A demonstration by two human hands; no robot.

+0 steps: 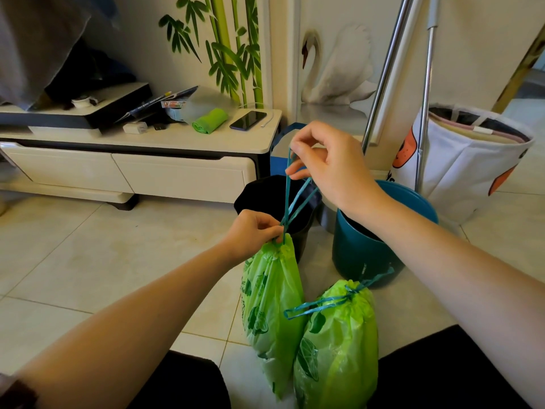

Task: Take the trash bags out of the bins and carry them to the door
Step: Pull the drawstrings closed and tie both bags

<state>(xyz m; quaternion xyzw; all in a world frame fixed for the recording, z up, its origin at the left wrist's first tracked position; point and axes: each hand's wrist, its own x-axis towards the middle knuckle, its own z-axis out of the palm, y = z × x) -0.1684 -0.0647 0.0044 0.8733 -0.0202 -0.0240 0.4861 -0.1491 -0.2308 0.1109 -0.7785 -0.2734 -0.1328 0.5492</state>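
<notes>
Two green trash bags stand on the tiled floor in front of me. My left hand (253, 230) pinches the gathered neck of the left bag (271, 305). Higher up, my right hand (330, 163) holds that bag's teal drawstring (287, 199), pulled taut. The right bag (339, 346) stands beside it, its teal drawstring tied and lying loose on top. Behind the bags are a black bin (259, 193) and a teal bin (362, 252), both out of my hands.
A low white TV cabinet (132, 169) stands at the left with a phone (248, 120), a roll of green bags (210, 121) and chargers on top. Mop poles (424, 113) and a white fabric basket (469, 160) are at the right.
</notes>
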